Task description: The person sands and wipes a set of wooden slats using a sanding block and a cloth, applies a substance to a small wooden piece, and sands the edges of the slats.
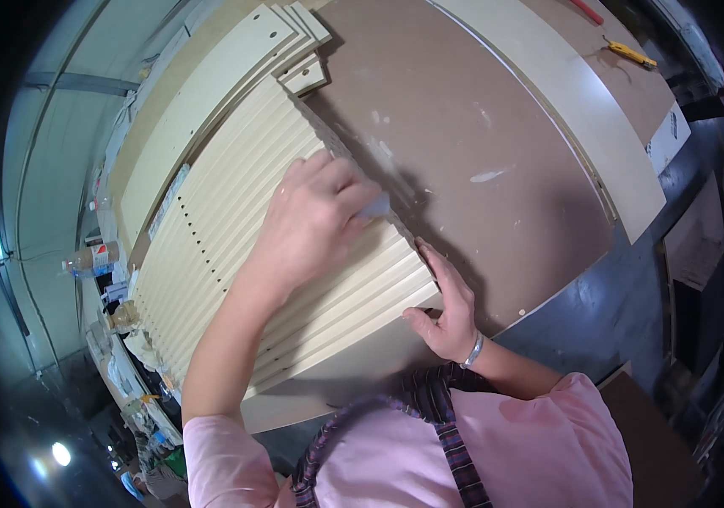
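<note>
Curling tightly, the left hand (pixel 315 212) is closed with its fingers bent, pinching a pale bluish piece (pixel 374 206) that pokes out on its right side; motion blur leaves the exact kind of piece unclear. Directly under this grip lies a ridged row of pale wooden strips (pixel 235 186), packed side by side, its right-hand edge passing just beneath the pinched piece. The right hand (pixel 446 305), to the right of the left grip and nearer the body, is spread, thumb apart from fingers; the fingers lie along the ends of the strips and the thumb rests at their near corner. A metal band (pixel 472 351) circles that wrist.

To the left of the left grip, a line of small dark holes (pixel 197 241) crosses the strips. Beyond the grip, at the far end, pale boards (pixel 239 72) lie stacked. Right of both hands spreads a brown work surface (pixel 463 93), with a long pale panel (pixel 573 85) and, past it, a yellow tool (pixel 630 55).

Well to the left of the left grip lies a plastic bottle (pixel 95 258), partly clear, partly brownish; its contents are too small to tell.
</note>
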